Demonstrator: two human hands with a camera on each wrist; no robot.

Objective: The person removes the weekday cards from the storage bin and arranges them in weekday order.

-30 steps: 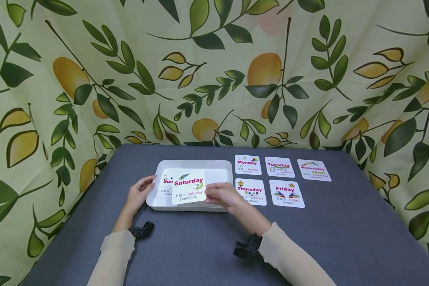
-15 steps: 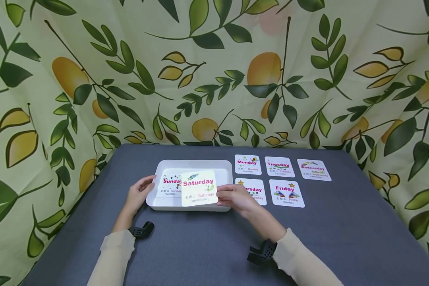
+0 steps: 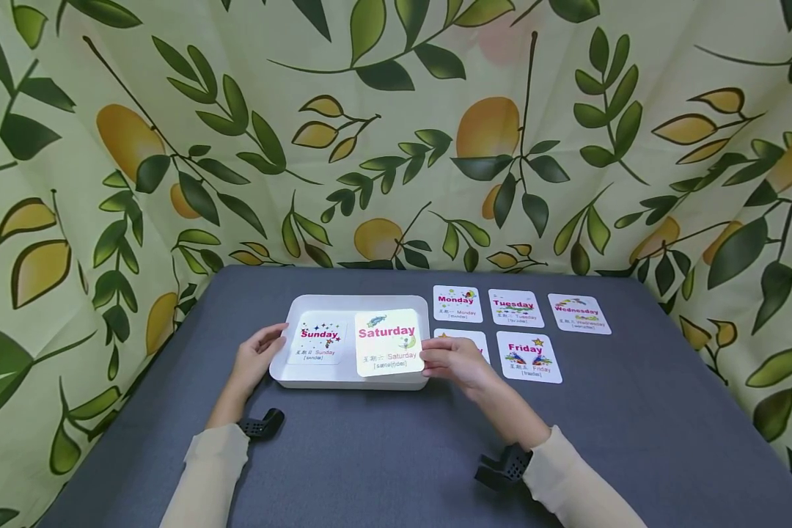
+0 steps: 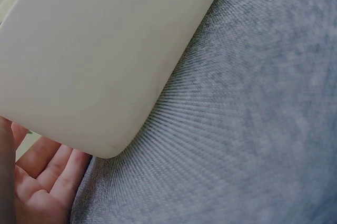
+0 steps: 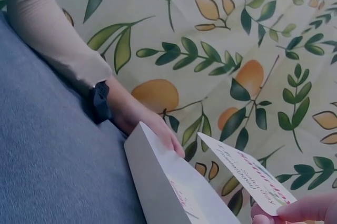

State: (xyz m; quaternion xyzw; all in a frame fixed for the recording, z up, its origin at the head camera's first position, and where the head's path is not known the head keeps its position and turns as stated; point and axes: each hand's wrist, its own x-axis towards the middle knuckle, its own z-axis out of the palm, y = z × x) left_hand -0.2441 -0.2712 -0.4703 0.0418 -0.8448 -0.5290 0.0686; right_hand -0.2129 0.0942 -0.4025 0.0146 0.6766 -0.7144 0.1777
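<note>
White "Saturday" paper card (image 3: 389,343) is pinched at its 3 o'clock edge by right hand (image 3: 457,362), above shallow white plastic tray (image 3: 317,303). Tray's 9 o'clock rim is touched by left hand (image 3: 256,357), fingers relaxed.

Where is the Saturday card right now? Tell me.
In the head view the Saturday card is pinched in the right hand, above the white tray's right half, beside the Sunday card.
</note>
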